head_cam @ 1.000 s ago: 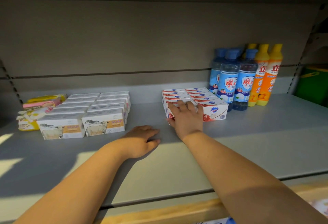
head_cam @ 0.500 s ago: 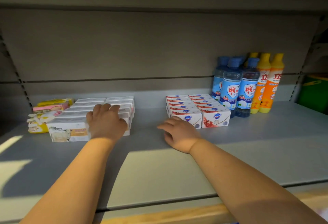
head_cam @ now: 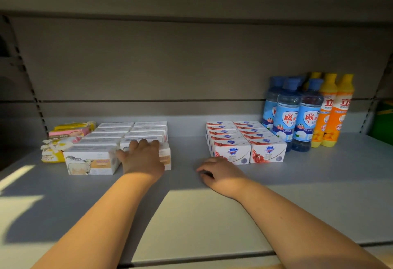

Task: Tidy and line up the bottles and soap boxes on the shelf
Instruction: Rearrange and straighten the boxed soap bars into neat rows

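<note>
On the grey shelf [head_cam: 319, 183] two rows of white sheep-print soap boxes [head_cam: 91, 162] run front to back at the left. My left hand [head_cam: 141, 158] lies over the front box of the right-hand row, fingers draped on its top. Two rows of white-and-red soap boxes [head_cam: 246, 147] sit right of centre. My right hand [head_cam: 219, 173] rests on the shelf just in front of them, fingers loosely curled, holding nothing. Blue bottles [head_cam: 297, 117] and orange bottles [head_cam: 333, 111] stand together at the far right.
Yellow and pink soft packs [head_cam: 63, 139] lie loosely at the far left beside the sheep boxes. A green object [head_cam: 385, 119] shows beyond the right upright. The shelf's back wall rises close behind the goods; an upper shelf hangs overhead.
My right hand left the red soap boxes and came down onto the shelf in front of them. My left hand moved from the bare shelf onto the front sheep-print box.
</note>
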Action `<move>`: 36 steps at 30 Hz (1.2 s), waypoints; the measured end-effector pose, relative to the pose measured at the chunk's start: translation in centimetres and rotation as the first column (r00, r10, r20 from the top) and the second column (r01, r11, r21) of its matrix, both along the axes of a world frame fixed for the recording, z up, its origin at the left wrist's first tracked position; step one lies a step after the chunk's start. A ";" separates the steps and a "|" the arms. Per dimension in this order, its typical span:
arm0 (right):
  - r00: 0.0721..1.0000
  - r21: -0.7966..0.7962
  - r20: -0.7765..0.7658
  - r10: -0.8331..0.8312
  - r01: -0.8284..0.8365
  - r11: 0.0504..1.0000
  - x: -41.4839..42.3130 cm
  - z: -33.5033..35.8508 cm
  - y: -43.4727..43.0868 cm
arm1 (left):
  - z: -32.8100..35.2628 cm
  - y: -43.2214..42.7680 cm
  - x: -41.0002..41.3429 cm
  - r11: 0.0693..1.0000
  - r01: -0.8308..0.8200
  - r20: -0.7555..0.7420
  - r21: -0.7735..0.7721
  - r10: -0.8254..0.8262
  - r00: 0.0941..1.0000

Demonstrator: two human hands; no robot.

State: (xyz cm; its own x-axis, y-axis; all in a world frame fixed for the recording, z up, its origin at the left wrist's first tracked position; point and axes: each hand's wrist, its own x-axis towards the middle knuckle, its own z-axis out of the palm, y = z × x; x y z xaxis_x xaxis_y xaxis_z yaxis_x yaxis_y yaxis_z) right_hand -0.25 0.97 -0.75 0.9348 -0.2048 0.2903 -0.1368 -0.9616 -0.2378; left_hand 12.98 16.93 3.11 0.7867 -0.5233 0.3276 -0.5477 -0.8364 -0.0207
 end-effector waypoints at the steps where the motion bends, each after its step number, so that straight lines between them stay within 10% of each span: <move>1: 1.000 0.005 -0.002 0.002 -0.002 1.000 0.0 0.0 0.0 | 0.1 0.0 0.0 0.999 0.029 0.002 -0.031 -0.029 1.000; 9: 0.999 0.305 0.028 -0.036 0.025 0.952 -0.3 0.2 0.3 | -0.3 -0.7 0.3 0.947 0.197 0.017 -0.255 -0.200 0.980; 14: 0.969 0.749 0.212 -0.126 -0.078 0.658 -0.4 1.2 1.8 | 0.4 -1.4 -1.4 0.497 0.030 -0.219 -0.867 -0.436 0.873; 19: 0.980 0.902 0.197 0.007 -0.184 0.390 -0.4 1.4 2.8 | 1.4 -1.6 -2.9 0.195 -0.386 -0.395 -0.902 -0.736 0.550; 28: 0.949 0.934 0.305 -0.083 -0.281 0.220 0.2 1.2 3.0 | 1.3 -1.8 -3.0 0.230 -0.276 -0.349 -0.933 -0.758 0.551; 33: 0.819 0.765 0.513 -0.257 -0.301 0.569 -0.2 1.8 1.3 | 0.7 -1.5 -3.1 0.351 -0.085 -0.346 -0.933 -0.805 0.482; 36: 0.725 0.450 0.663 -0.187 -0.186 0.874 -1.1 2.7 0.3 | 0.6 -1.5 -3.1 0.367 -0.250 -0.433 -0.896 -0.848 0.307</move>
